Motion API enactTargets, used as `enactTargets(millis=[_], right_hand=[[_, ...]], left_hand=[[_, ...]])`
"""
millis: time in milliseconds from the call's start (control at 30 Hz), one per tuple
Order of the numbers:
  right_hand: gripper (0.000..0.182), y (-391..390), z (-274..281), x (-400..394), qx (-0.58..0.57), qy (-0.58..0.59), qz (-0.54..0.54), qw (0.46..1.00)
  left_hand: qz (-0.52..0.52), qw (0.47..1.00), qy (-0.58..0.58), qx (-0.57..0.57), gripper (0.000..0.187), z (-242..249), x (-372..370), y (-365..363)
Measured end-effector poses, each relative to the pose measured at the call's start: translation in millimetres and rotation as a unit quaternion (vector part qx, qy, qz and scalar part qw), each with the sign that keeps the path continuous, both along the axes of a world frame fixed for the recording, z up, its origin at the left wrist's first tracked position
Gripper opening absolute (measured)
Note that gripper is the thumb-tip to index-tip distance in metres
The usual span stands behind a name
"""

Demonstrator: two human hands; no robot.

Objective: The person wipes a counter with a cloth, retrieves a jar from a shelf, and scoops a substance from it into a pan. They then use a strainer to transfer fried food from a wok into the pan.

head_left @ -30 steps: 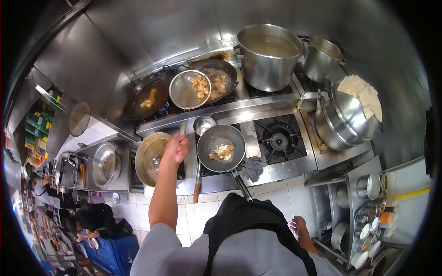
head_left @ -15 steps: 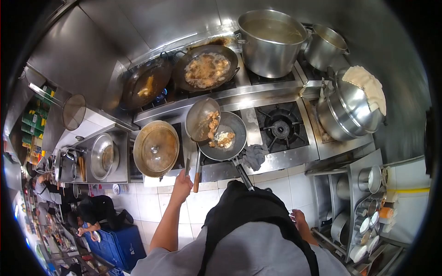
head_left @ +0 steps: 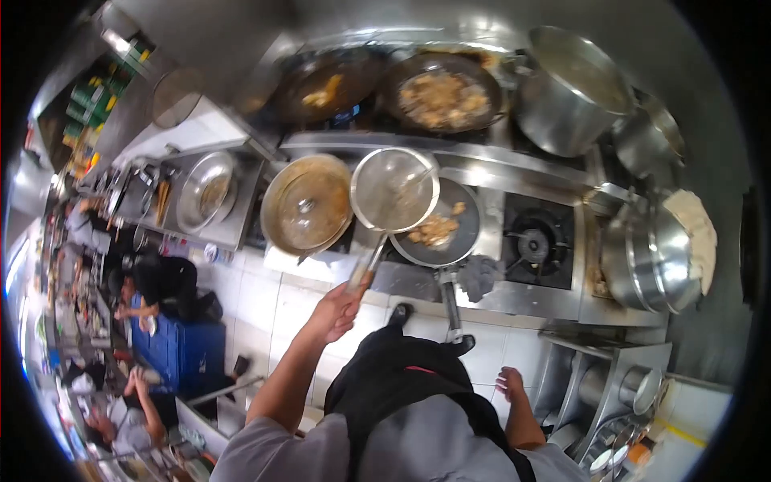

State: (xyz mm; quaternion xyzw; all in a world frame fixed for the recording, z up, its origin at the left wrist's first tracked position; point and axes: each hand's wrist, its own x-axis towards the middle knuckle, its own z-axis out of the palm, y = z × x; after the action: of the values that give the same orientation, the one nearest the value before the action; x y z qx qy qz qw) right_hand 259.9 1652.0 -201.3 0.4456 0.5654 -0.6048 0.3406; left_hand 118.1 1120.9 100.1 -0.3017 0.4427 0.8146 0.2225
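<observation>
My left hand (head_left: 333, 315) is closed around the wooden handle of a round metal strainer (head_left: 389, 181). A blurred, pale strip runs beside the handle near my fingers; I cannot make out what it is. The strainer's bowl hangs over the left side of a dark frying pan (head_left: 466, 229), hiding part of it. Browned food pieces (head_left: 434, 230) lie in the pan, whose handle points toward my body. My right hand (head_left: 508, 384) hangs low at my side, fingers loosely bent and apart, with nothing in it.
Behind are two woks, one with bubbling food (head_left: 446, 98), and tall pots (head_left: 570, 96). A lidded pan (head_left: 305, 205) stands left of the strainer. A grey cloth (head_left: 479, 277) lies by the pan, near a burner (head_left: 532, 241). Co-workers are at the left.
The strainer was tilted with food pieces spilling into the frying pan; now it is turned more level, and the pieces are in the pan. The view has shifted, moving the stove rightward.
</observation>
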Motion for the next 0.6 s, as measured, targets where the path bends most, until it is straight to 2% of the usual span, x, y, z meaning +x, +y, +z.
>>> enactTargets(millis=[33, 100, 200, 267, 300, 400, 500, 533, 600], right_hand=[[0.029, 1, -4, 0, -0.018, 0.018, -0.024, 0.999], [0.032, -12, 2, -1, 0.013, 0.056, -0.032, 0.998], [0.038, -39, 11, 3, 0.025, 0.051, -0.05, 0.997], [0.043, -59, 7, 19, 0.036, 0.073, -0.023, 0.996], [0.039, -69, -6, 28, 0.059, 0.061, 0.004, 0.996], [0.038, -144, 8, -3, 0.056, 0.097, 0.074, 0.991], [0.037, -212, 21, -41, 0.053, 0.137, 0.162, 0.976], [0.037, -232, 31, -52, 0.055, 0.148, 0.188, 0.969], [0.036, -259, 46, -69, 0.059, 0.171, 0.234, 0.955]], left_hand=[[0.02, 0.995, -0.02, 0.094, 0.035, -5, 6, -10], [0.014, 0.966, 0.023, 0.257, 0.034, -17, 19, -30], [0.03, 0.932, 0.038, 0.359, 0.038, -25, 38, -73], [0.029, 0.928, 0.068, 0.365, 0.039, -21, 49, -113], [0.04, 0.926, 0.082, 0.365, 0.039, -20, 55, -137], [0.071, 0.939, 0.125, 0.312, 0.039, -13, 80, -221], [0.128, 0.963, 0.165, 0.172, 0.039, 8, 104, -312], [0.141, 0.959, 0.172, 0.174, 0.039, 11, 109, -342], [0.193, 0.964, 0.179, 0.041, 0.039, 18, 118, -398]])
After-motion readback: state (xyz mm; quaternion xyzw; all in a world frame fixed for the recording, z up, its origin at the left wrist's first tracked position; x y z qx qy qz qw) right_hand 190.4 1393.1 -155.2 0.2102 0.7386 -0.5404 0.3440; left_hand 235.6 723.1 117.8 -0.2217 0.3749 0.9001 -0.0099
